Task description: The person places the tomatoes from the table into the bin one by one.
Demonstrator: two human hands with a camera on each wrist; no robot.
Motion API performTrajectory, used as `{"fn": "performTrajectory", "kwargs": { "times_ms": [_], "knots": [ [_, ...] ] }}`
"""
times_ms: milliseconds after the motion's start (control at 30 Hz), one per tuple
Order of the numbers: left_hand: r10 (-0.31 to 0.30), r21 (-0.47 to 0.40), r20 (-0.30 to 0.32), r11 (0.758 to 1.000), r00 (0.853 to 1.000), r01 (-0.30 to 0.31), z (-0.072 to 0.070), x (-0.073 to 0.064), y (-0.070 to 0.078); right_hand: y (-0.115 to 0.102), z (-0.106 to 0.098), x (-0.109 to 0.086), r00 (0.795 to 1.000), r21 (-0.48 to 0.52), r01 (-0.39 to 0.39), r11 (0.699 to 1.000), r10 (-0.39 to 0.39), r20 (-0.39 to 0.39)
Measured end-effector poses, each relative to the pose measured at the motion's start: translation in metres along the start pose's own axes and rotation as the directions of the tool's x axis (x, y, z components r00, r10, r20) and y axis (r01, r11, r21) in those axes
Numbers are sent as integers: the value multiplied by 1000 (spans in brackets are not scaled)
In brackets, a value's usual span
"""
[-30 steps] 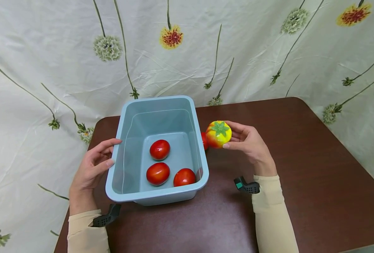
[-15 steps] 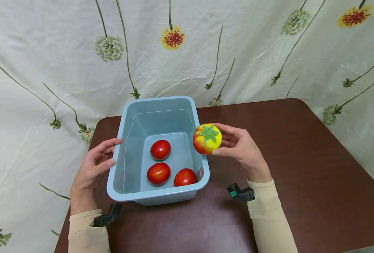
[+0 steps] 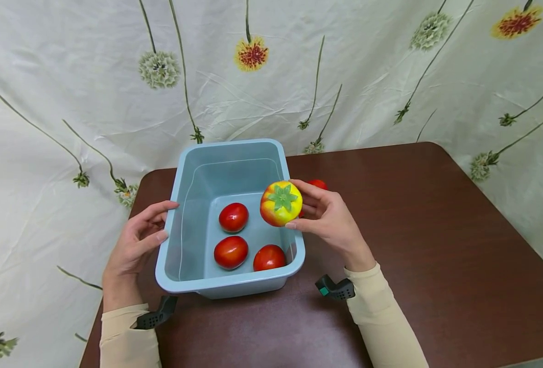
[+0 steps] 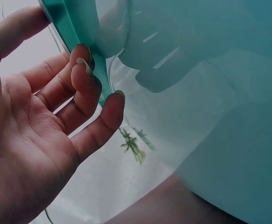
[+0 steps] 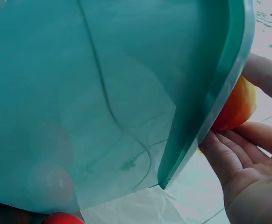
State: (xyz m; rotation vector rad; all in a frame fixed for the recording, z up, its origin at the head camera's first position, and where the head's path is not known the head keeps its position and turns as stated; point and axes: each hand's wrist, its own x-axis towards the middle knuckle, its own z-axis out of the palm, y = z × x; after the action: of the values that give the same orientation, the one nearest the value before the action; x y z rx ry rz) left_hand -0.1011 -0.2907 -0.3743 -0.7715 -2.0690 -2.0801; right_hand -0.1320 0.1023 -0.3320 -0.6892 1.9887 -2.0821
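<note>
A light-blue plastic tub [image 3: 230,282] stands on the table, with three glossy red tomatoes, including this one [image 3: 231,252], on its floor. My left hand [image 3: 133,245] holds the tub's left rim, thumb outside and a fingertip over the edge; the left wrist view shows its curled fingers [image 4: 87,84] at the rim. Above the tub's right side, my right hand [image 3: 331,220] grips a yellow-and-red fruit [image 3: 276,209] with a green star-shaped leafy top, between thumb and fingers. In the right wrist view the tub wall partly hides this fruit [image 5: 239,105].
Beyond the right hand lies another red round thing [image 3: 317,184], partly hidden by the hand. A red object [image 5: 63,218] shows under the tub wall in the right wrist view. The dark brown table [image 3: 437,245] extends right, with a flower-print cloth [image 3: 363,66] hanging behind.
My right hand has carried the yellow-and-red fruit leftward from beside the tub to over its right side. A red thing behind that hand has come into view. My left hand stays on the rim.
</note>
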Motion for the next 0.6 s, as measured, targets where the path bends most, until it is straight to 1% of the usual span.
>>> {"fn": "performTrajectory", "kwargs": {
  "times_ms": [33, 100, 267, 467, 533, 600],
  "knots": [
    [2, -3, 0, 1000, 1000, -2, 0, 0, 0, 0, 0, 0, 1000, -16, 9, 1000, -9, 2],
    [10, -13, 2, 1000, 1000, -9, 0, 0, -1, 1, 1, 0, 1000, -16, 26, 1000, -26, 8],
    [17, -27, 2, 999, 1000, -17, 1, 0, -2, 2, -1, 0, 997, 60, 68, 996, -70, 29],
    [26, -30, 11, 999, 1000, -26, 0, 1, -2, 2, -6, -1, 997, 126, 75, 989, -73, -16],
    [29, -28, 13, 999, 999, -29, 0, 1, -2, 2, -8, 0, 997, 129, 78, 989, -74, -34],
    [29, -23, 12, 999, 1000, -29, 0, 2, -2, 4, -10, 1, 996, 111, 77, 991, -72, -56]
  ]
}}
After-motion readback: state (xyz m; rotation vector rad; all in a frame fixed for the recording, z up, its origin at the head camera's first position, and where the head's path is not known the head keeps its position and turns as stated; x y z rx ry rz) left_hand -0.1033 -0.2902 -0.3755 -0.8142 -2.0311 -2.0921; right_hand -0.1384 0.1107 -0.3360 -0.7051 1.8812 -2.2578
